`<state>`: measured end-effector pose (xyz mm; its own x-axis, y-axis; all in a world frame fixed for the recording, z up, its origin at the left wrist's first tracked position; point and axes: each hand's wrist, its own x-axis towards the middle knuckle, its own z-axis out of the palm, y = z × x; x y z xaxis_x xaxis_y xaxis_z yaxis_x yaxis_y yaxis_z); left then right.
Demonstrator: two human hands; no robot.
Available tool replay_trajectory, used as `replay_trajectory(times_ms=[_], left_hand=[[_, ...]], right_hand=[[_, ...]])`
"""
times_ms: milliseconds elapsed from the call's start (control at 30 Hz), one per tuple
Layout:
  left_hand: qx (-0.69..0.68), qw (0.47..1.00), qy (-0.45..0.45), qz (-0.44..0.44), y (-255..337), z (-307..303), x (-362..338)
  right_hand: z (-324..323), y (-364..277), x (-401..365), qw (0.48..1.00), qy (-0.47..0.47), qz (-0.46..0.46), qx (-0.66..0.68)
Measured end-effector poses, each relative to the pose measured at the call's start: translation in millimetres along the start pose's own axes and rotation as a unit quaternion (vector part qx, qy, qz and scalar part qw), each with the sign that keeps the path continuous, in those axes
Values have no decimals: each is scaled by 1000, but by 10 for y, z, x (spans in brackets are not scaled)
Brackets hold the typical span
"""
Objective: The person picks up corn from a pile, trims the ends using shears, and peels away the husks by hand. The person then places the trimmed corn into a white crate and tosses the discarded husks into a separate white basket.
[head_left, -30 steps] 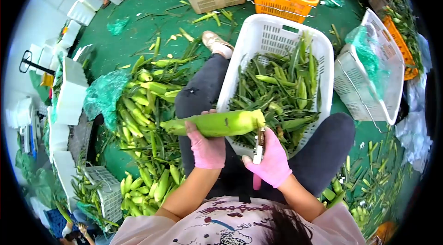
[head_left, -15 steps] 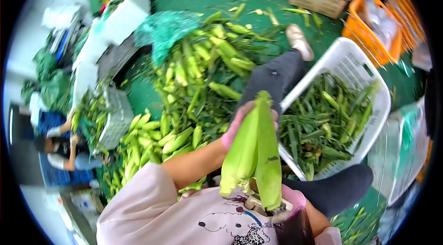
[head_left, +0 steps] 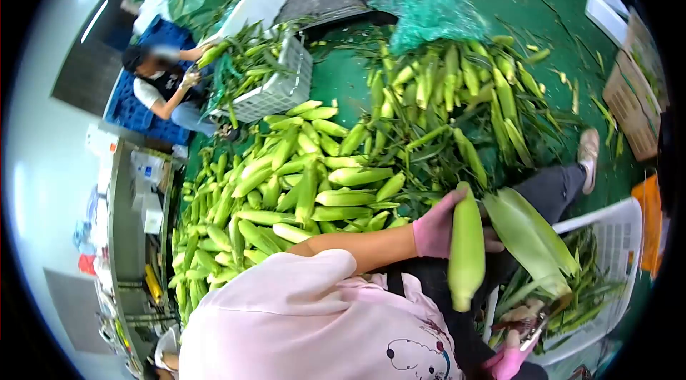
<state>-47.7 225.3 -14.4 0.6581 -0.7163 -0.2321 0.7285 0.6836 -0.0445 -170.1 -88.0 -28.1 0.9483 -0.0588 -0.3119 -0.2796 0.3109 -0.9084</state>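
A light-green ear of corn [head_left: 466, 251] stands upright in my left hand [head_left: 437, 228], whose pink-gloved fingers are wrapped round its upper part. Lower right, my right hand [head_left: 511, 353], also in a pink glove, is closed on a metal hand tool [head_left: 534, 330]. Broad loose husk leaves [head_left: 532, 240] hang just above the tool, beside the ear, their lower end near its jaws. Below them is a white basket [head_left: 622, 273] holding green husks and leaves. A large pile of corn ears [head_left: 307, 180] lies to the left of my hands.
More corn with leaves [head_left: 457, 80] lies ahead under a green plastic bag [head_left: 429, 12]. At the upper left another person [head_left: 168, 87] handles corn beside a white crate [head_left: 275, 87]. A cardboard box [head_left: 632, 105] and an orange crate [head_left: 650, 219] are on the right.
The view has swung left, so the pile and the other person show more fully. The husk leaves have come apart from the ear, and my right hand has moved away from it.
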Motion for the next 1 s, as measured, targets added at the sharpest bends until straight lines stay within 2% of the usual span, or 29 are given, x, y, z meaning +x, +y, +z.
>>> replay_trajectory(times_ms=[33, 67, 133, 167, 233, 267, 300, 367, 400, 433, 467, 600, 633, 667, 700, 733, 767, 800, 867, 933, 1000], left_hand=[[31, 999, 21, -8, 12, -334, -54], [86, 995, 53, -10, -14, -313, -152], [122, 992, 29, -11, 47, -393, -313], [106, 993, 57, -15, 186, -393, -467], [135, 989, 63, 22, 652, -593, -1015], [292, 909, 286, 84, 803, -235, -1413], [338, 866, 365, 55, 1115, -582, -1958], [515, 648, 552, -105, 1544, -616, -2961], [597, 471, 579, -296, 1732, -752, -3431], [689, 372, 453, -425, 2072, -1823, -4549], [620, 272, 552, -486, 1726, -1040, -4205], [721, 99, 535, -430, 2029, -1147, -3521], [782, 133, 562, -234, 2059, -1152, -2829], [839, 205, 498, -78, 1949, -826, -1915], [866, 292, 405, 39, 1905, -725, -1125], [899, 293, 260, 193, 1879, -880, -432], [909, 333, 172, 183, 1847, -941, 230], [922, 344, 134, 114, 1792, -998, 794], [981, 173, 35, 77, 1870, -1932, 1716], [983, -18, 82, -160, 1843, -2467, 2056], [971, -42, 83, -221, 1947, -2662, 2256]], right_hand=[[58, -110, 126, 1000, 8, -5, 29], [93, -208, 216, 998, 20, -7, 59], [117, -378, 346, 992, 53, -7, 115], [121, -467, 416, 985, 96, -14, 144], [-562, -349, 674, 977, 5, 72, 202], [-583, -277, 580, 969, -17, 120, 214], [-536, -214, 457, 961, -35, 161, 224], [-367, -219, 150, 942, -32, 248, 225], [-283, -227, -47, 928, -10, 298, 221], [-325, -80, -194, 933, 4, 279, 227], [-366, 58, -305, 938, 14, 258, 233], [-248, 95, -557, 942, 42, 222, 248], [-187, 92, -580, 938, 42, 225, 259], [-125, 66, -590, 935, 40, 227, 270], [-73, 36, -600, 933, 36, 226, 278], [-32, 20, -589, 932, 33, 222, 286], [-35, 10, -611, 931, 35, 220, 290], [-27, 18, -645, 928, 46, 221, 295], [-48, 38, -682, 919, 120, 244, 287], [-28, 72, -714, 899, 162, 244, 327], [37, 44, -737, 887, 212, 230, 340]])
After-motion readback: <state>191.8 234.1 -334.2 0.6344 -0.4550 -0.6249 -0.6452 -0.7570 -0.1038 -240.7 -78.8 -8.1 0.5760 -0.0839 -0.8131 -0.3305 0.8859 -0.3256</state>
